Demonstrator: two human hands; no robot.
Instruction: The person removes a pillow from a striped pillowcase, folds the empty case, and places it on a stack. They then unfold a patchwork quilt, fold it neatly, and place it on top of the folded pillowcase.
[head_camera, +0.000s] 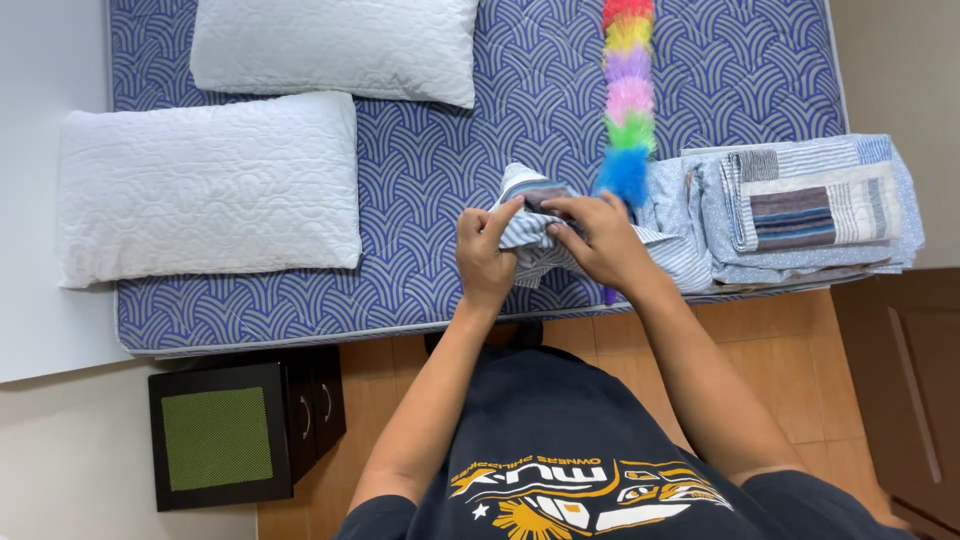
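My left hand (484, 252) and my right hand (600, 240) both grip a bunched piece of blue-and-white striped cloth (535, 232) above the near edge of a mattress (440, 150) with a blue wave pattern. The cloth trails to the right toward a stack of folded blue and striped linens (800, 210). A rainbow-coloured feather duster (628, 100) lies on the mattress just beyond my right hand.
Two white quilted pillows (210, 185) (335, 45) lie on the left and far part of the mattress. A black bedside cabinet with a green top (235, 435) stands on the wooden floor at lower left. A brown wooden door or cabinet (905, 390) is at right.
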